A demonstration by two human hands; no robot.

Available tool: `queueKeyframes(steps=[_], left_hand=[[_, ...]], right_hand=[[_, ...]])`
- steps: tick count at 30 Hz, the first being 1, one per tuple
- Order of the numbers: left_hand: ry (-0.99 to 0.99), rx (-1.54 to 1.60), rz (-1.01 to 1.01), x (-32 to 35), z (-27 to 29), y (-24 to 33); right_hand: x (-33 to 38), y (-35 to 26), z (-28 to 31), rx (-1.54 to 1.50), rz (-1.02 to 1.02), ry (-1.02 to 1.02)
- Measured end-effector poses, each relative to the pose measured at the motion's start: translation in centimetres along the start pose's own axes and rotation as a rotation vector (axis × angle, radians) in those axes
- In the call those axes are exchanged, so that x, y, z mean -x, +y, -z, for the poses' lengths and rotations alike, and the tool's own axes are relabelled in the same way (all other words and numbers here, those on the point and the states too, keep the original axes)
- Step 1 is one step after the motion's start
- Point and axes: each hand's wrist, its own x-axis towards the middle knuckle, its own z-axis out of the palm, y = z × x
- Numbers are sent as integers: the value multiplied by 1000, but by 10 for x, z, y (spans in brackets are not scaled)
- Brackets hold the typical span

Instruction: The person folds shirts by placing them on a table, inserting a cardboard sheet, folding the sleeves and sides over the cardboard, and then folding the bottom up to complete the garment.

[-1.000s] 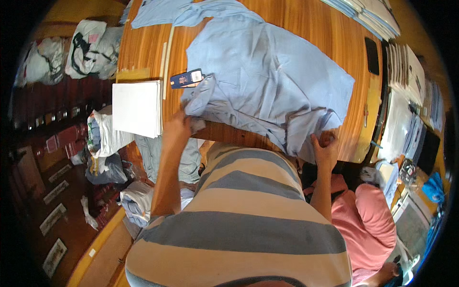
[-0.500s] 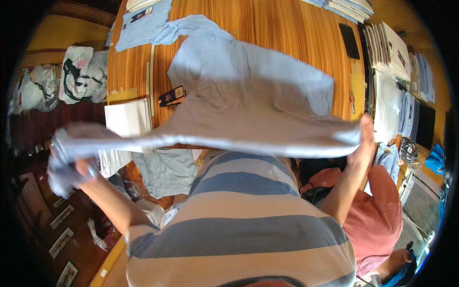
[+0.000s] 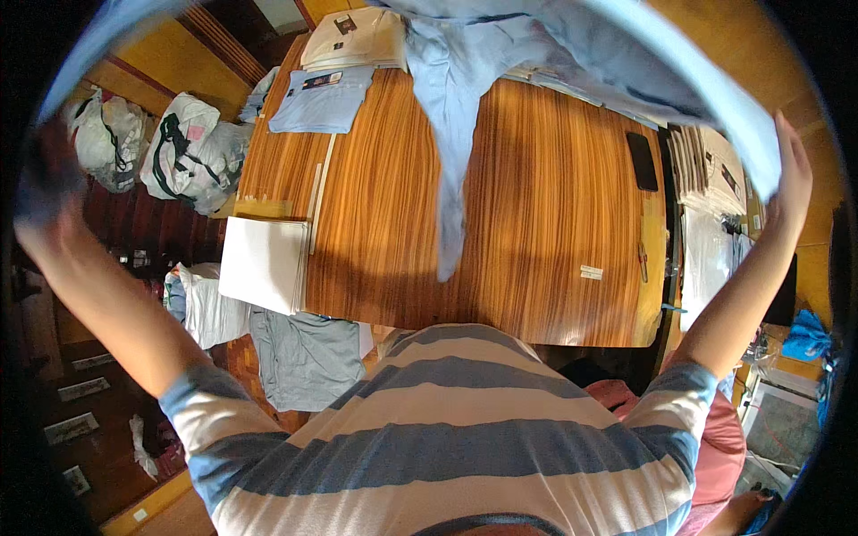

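A light-blue shirt [image 3: 697,94] is lifted and stretched in an arc across the top of the picture. One of its sleeves [image 3: 447,152] hangs down over the wooden table. At the far right, my right hand [image 3: 791,183] is closed on the shirt's edge, with its fingers pointing up. My left hand [image 3: 58,210] is raised at the far left, dark and smeared. It appears to grip the opposite end of the shirt, though its fingers hardly show.
On the wooden table [image 3: 384,214] lie a folded blue shirt [image 3: 322,98], white sheets [image 3: 264,263], a black phone [image 3: 641,161] and a cutter [image 3: 643,262]. Packaged shirts [image 3: 706,170] are stacked at the right. Filled bags [image 3: 192,152] stand left; grey cloth [image 3: 308,357] hangs near me.
Both hands have risen and spread outward, lifting the shirt off the table. The black tag beside it no longer shows on the tabletop, and a small white label has come into view.
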Motion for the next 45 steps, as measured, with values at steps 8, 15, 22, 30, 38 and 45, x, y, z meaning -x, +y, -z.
queueKeyframes(steps=[8, 15, 22, 30, 38, 45], left_hand=[[111, -149, 930, 334, 102, 1], [-1179, -904, 1269, 489, 91, -61], [-908, -1031, 227, 415, -74, -194], [-553, -989, 379, 398, -113, -252], [-373, -903, 745, 312, -151, -326], [-1047, -308, 482, 228, -264, -459]], right_hand=[[232, 66, 12, 120, -269, -147], [452, 197, 13, -8, -720, -384], [505, 221, 54, 215, -749, -334], [401, 196, -21, 816, 32, -380], [237, 286, -140, 828, -117, -267], [183, 259, -232, 531, 190, -892]])
